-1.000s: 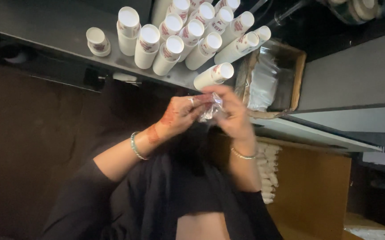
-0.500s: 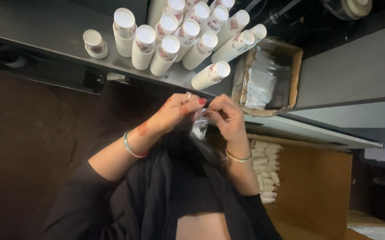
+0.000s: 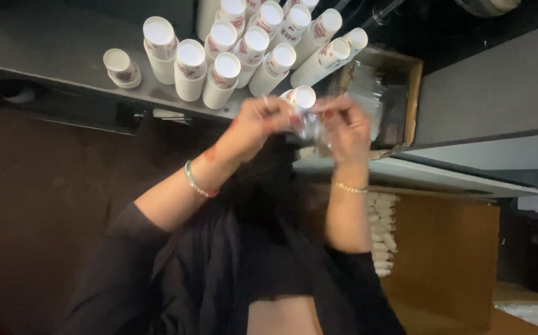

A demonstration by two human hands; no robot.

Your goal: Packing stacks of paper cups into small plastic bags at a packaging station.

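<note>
Tubes (image 3: 244, 46) clustered on the worktop (image 3: 52, 43), one short tube (image 3: 120, 66) apart at their left. Box (image 3: 413, 93) just right of the cluster, bags (image 3: 374, 93) inside. Left hand (image 3: 258, 123) and right hand (image 3: 345, 126) raised together before the tubes, small bag (image 3: 309, 124) between them.

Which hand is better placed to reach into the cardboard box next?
Right, probably. The right hand is next to the box; the left hand is farther off. Both pinch a clear wrapper.
</note>
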